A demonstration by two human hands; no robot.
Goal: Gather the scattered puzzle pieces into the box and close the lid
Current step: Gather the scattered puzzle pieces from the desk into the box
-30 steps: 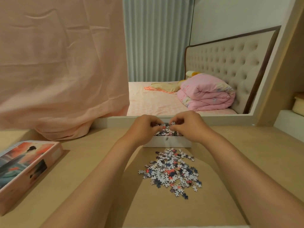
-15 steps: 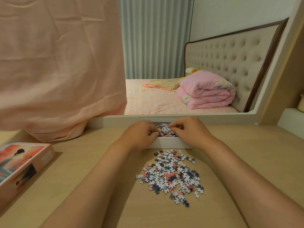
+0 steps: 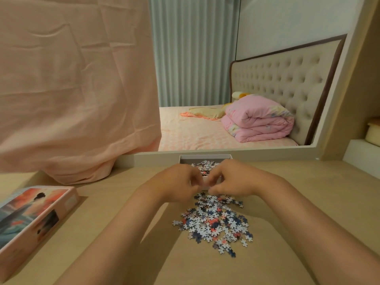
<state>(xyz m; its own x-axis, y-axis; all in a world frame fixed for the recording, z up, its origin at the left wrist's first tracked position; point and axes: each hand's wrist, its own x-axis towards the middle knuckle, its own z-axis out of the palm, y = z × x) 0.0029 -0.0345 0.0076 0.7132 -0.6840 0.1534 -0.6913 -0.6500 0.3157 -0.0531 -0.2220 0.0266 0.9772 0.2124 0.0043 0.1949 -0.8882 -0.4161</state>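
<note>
A shallow white box [image 3: 205, 156] stands at the back of the desk against the mirror frame, with puzzle pieces [image 3: 203, 166] inside it. In front of it lies a loose pile of puzzle pieces [image 3: 213, 221], white, navy and coral. My left hand [image 3: 176, 184] and my right hand [image 3: 238, 182] hover side by side over the box's near wall and the pile's far edge. Their fingers are curled and motion-blurred, and I see nothing in them. The printed box lid [image 3: 30, 214] lies at the desk's left, picture side up.
A pink cloth [image 3: 72, 89] hangs down onto the desk at the back left. A mirror [image 3: 226, 128] behind the box reflects a bed. A white ledge [image 3: 362, 151] sits at the right. The tan desk [image 3: 308, 192] runs to both sides of the pile.
Both hands have come back from over the middle of the box toward me, down to its near wall and the far edge of the pile. The pile has not moved.
</note>
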